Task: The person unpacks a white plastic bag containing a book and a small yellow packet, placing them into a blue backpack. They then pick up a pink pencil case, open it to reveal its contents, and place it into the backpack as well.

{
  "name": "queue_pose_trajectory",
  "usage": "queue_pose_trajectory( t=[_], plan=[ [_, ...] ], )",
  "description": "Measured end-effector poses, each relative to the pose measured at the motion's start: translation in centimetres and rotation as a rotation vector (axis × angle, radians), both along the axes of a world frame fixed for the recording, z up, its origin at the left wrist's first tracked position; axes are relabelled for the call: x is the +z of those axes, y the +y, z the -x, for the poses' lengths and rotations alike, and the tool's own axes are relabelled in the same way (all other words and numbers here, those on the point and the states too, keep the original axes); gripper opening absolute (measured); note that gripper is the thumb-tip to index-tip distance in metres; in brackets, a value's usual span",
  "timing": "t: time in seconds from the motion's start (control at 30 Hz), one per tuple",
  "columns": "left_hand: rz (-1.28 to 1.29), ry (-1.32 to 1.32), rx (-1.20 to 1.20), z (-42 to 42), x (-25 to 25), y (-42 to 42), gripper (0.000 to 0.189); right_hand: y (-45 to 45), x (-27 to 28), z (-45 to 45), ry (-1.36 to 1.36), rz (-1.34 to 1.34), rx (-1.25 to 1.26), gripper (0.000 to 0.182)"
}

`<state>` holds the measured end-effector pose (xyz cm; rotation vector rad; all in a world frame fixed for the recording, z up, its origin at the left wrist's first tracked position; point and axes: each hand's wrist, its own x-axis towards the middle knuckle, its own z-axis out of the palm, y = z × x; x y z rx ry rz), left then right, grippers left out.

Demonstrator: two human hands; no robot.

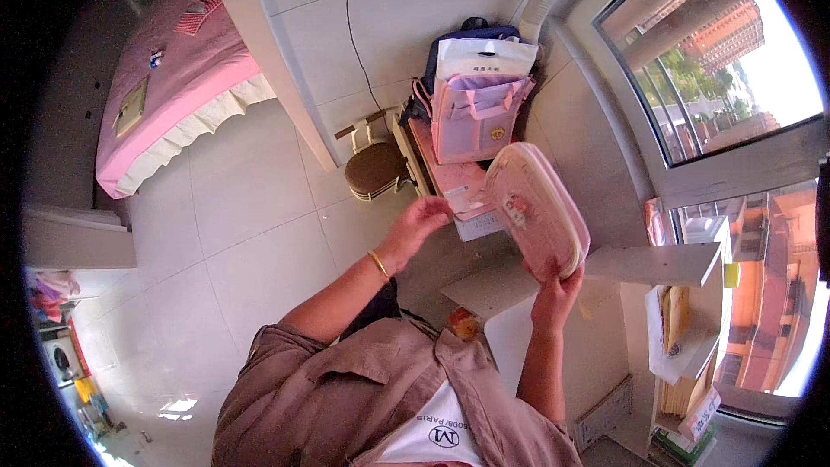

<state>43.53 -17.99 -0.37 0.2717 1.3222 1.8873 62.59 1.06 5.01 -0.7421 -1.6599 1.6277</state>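
My right hand [556,279] grips the lower end of a pink zippered pencil case [528,207]. The case is raised and tilted, with a small cartoon figure on its face and a pale zip band around its side. To its left, my left hand [421,224] has loosely bent fingers and nothing visible between them. A gold bangle [377,264] circles that wrist. Just beyond those fingertips lie a pink booklet [463,198] and a white printed sheet [478,227], partly hidden behind the pencil case. Whether the fingertips touch the booklet is unclear.
A purple and pink school bag [476,123] stands against a dark blue backpack [431,68], with a white carrier bag [486,58] between them. Left of these is a brown-seated chair [376,167]. White shelving [671,263] rises at right beneath windows. A pink-covered bed [188,71] stands far left.
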Motion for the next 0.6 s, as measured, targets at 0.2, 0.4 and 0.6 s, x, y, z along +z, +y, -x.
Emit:
queue_pose_trajectory(
  t=[0.2,0.4,0.6],
  plan=[
    [0.019,0.020,0.141,7.8,0.2,-4.1,0.026,-0.5,2.5,8.2,0.109,0.231,-0.064,0.040],
    [0.097,-0.023,0.157,10.9,-0.1,-4.6,0.025,1.1,2.3,11.0,0.121,0.281,-0.093,0.041],
    [0.148,0.185,0.173,15.9,1.3,-0.4,0.024,3.8,1.9,11.9,0.121,0.296,-0.156,0.039]
  ],
)
